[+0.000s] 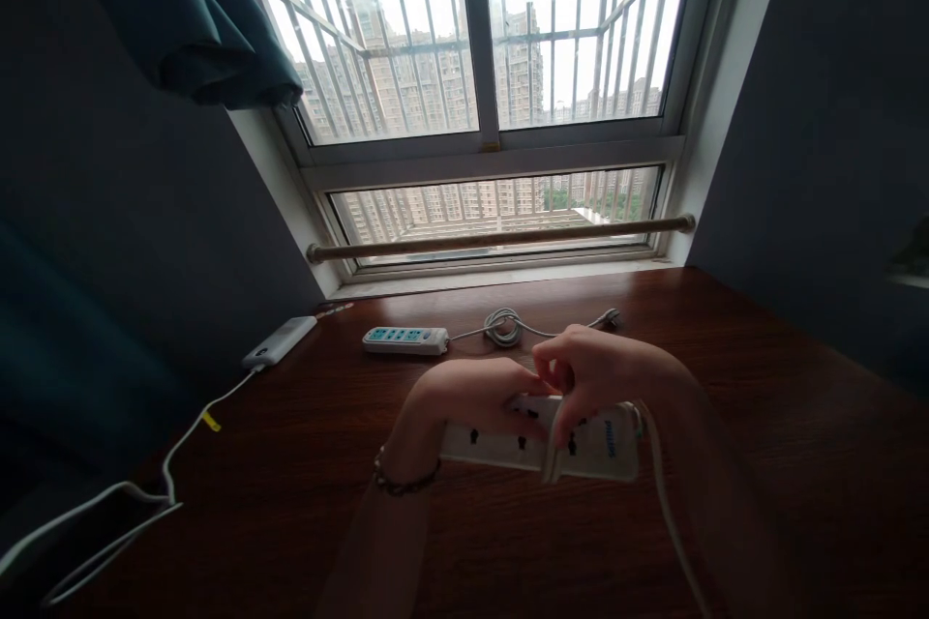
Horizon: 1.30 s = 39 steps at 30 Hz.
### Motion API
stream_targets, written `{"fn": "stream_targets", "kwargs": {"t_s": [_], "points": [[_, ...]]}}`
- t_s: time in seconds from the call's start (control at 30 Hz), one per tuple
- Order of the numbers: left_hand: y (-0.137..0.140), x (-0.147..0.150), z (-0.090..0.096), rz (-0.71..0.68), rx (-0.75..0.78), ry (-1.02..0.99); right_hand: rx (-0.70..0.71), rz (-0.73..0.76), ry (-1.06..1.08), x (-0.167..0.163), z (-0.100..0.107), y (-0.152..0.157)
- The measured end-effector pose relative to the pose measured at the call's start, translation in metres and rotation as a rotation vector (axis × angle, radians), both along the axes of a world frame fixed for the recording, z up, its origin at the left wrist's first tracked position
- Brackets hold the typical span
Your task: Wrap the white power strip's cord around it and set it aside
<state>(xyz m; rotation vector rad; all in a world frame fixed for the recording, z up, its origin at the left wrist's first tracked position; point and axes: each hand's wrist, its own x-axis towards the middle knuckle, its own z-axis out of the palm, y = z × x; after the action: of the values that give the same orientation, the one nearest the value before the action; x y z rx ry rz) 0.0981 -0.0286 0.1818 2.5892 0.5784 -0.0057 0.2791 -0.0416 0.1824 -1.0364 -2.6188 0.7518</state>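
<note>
A white power strip [610,464] with dark sockets and blue lettering is in front of me, over the brown table. My left hand [471,397], with a dark beaded bracelet on its wrist, is closed on the strip's left and middle part. My right hand [602,368] is closed at the middle of the strip, its fingers pinching the white cord [553,459] that passes across the strip's face. From the strip's right end, the cord runs down toward the lower right. Both hands nearly touch, and they hide part of the sockets.
Behind my hands lies another power strip [403,340] with blue-green sockets, its cord coiled [502,327] beside it. A white box-like device [282,342] with a white cable [171,464] sits on the left. At the back, a rail [500,238] crosses the window above the wooden tabletop [290,522].
</note>
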Motion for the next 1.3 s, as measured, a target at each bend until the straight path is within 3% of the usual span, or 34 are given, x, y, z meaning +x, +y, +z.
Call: {"fn": "stream_targets", "kwargs": {"t_s": [0.17,0.33,0.47,0.57,0.67,0.8,0.87,0.97,1.13,1.2,1.3], "points": [[-0.004,0.013,0.002,-0.243,-0.282,-0.056,-0.448,0.174,-0.031,0.014,0.001,0.006],[-0.006,0.026,0.000,-0.441,-0.506,-0.107,-0.717,0.430,0.016,0.019,0.003,0.014],[-0.004,0.018,0.005,-0.420,-0.564,-0.115,-0.952,0.470,0.212,0.014,-0.002,0.020],[-0.004,0.009,0.012,-0.204,-0.633,-0.187,-0.915,0.319,0.514,0.014,-0.012,0.029],[-0.004,0.006,0.014,0.090,-0.744,-0.409,-0.816,0.094,0.794,0.011,-0.030,0.046],[0.004,0.010,0.012,0.390,-0.732,-0.715,-0.733,-0.122,0.804,0.000,-0.055,0.068],[0.013,0.007,0.008,0.585,-0.601,-0.790,-0.750,-0.152,0.705,-0.005,-0.060,0.070],[0.030,-0.011,0.002,0.992,-0.253,-0.858,-0.776,-0.156,0.544,-0.009,-0.058,0.064],[0.058,-0.054,-0.002,1.420,0.180,-0.856,-0.916,-0.007,0.236,-0.015,-0.062,0.055],[0.064,-0.068,-0.001,1.491,0.252,-0.847,-0.862,-0.034,0.105,-0.017,-0.065,0.054],[0.066,-0.080,0.000,1.483,0.282,-0.833,-0.689,-0.019,0.036,-0.014,-0.060,0.051]]}}
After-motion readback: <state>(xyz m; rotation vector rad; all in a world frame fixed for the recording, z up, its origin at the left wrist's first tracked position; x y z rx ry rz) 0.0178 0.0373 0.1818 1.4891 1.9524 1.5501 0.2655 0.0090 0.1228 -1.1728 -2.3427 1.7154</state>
